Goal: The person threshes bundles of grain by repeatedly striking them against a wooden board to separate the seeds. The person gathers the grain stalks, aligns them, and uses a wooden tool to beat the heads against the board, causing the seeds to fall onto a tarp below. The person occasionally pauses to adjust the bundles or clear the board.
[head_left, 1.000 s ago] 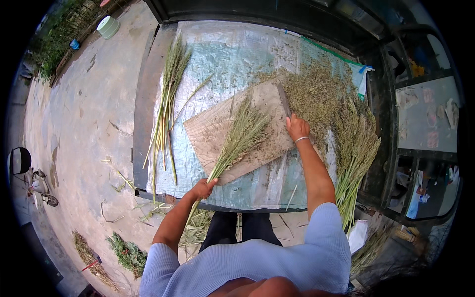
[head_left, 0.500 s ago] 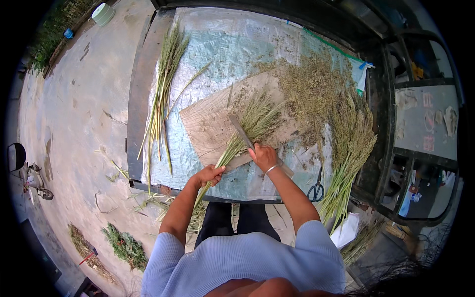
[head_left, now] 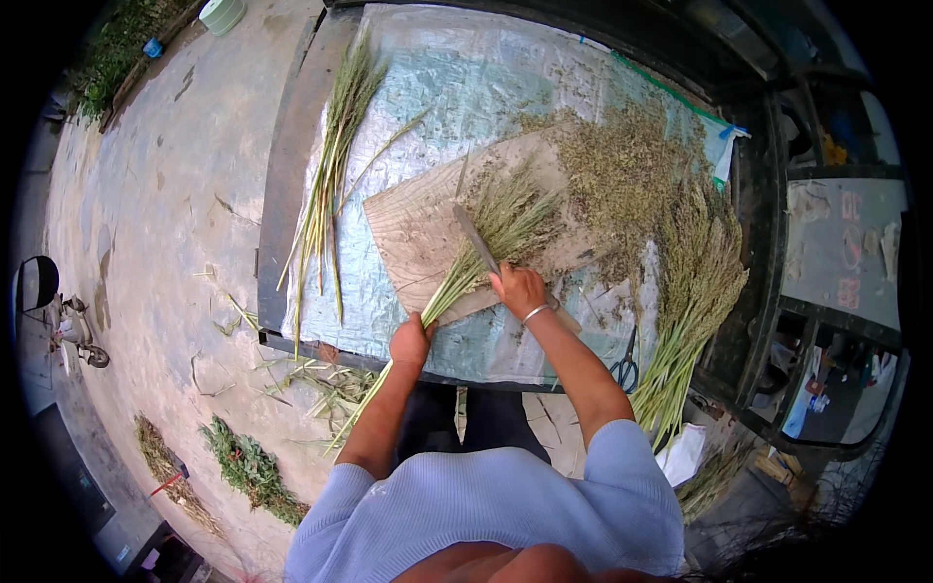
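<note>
Right hand (head_left: 518, 290) brought knife (head_left: 476, 240) onto bundle (head_left: 476, 255) | stalks toward person

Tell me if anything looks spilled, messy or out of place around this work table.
Loose seed chaff lies scattered over the board and the plastic sheet. Cut stalks litter the ground below the table edge. The scissors lie right at the near edge, beside a heap of stalks.

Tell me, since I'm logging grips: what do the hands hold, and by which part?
The left hand grips the grass bundle by its stems; the right hand holds a knife by its handle end.
</note>
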`<state>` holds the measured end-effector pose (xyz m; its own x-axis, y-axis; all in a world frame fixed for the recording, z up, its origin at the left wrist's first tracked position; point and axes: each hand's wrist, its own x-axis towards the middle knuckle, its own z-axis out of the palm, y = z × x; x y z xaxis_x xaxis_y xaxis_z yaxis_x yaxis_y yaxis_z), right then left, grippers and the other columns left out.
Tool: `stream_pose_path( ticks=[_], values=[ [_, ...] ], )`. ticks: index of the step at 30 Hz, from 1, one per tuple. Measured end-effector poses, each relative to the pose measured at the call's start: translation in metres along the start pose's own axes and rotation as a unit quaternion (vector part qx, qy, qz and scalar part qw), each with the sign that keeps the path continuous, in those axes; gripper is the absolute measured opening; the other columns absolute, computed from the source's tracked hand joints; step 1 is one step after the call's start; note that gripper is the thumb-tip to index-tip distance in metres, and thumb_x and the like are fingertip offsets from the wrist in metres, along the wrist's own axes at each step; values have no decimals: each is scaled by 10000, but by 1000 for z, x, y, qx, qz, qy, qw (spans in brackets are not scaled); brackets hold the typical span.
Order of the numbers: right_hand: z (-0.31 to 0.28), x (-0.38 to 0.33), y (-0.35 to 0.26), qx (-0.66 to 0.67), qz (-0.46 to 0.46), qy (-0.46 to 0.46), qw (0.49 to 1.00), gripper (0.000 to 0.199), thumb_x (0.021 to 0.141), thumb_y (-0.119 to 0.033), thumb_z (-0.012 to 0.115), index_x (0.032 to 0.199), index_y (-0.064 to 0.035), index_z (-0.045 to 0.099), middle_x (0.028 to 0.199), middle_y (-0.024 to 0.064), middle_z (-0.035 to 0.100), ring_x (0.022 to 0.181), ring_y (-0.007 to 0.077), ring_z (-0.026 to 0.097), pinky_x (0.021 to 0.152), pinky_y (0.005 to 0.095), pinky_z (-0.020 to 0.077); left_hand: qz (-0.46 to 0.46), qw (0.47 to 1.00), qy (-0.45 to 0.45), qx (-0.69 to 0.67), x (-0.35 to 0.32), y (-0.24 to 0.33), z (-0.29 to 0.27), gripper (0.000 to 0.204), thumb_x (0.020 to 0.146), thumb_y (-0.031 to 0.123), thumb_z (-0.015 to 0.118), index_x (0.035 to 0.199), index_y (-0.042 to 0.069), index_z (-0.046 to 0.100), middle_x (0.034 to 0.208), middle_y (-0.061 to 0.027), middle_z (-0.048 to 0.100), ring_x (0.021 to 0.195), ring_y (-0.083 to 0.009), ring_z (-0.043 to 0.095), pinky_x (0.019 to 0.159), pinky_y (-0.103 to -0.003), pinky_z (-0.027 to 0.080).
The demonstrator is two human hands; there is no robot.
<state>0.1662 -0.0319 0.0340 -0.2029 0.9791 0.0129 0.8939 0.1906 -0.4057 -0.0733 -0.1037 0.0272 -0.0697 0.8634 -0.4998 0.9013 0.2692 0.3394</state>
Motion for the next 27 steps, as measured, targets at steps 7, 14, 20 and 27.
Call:
stream_pose_path(
  ticks=[7,14,20,27],
  values=[
    [-16,-35,-33,10,-217,-23,976,243,767,-270,644,706,-91,492,573,90,558,571,251,571,554,362,438,-77,920,-242,-298,13,-10,-23,445,783,411,654,755,-27,577,576,-176,556,569,-308,569,565,-418,452],
    [-8,25,70,-80,-134,29,987,263,796,-313,617,711,-82,522,536,94,555,545,276,574,550,393,451,7,950,-211,-230,23,-27,-17,446,804,438,628,706,5,576,513,-56,480,485,-151,447,478,-339,400],
    [-48,60,114,-166,117,47,978,255,818,-297,598,736,-61,547,550,125,557,518,309,562,483,415,448,48,951,-203,-230,32,-33,-19,445,803,443,625,800,-1,636,599,-107,581,581,-162,534,585,-341,454],
    [-33,-9,-12,9,-192,54,980,257,735,-251,683,694,-86,491,544,81,520,555,262,555,534,370,439,17,958,-187,-217,37,-33,-6,531,854,485,524,751,-24,632,589,-159,573,577,-232,570,568,-372,447]
  ],
)
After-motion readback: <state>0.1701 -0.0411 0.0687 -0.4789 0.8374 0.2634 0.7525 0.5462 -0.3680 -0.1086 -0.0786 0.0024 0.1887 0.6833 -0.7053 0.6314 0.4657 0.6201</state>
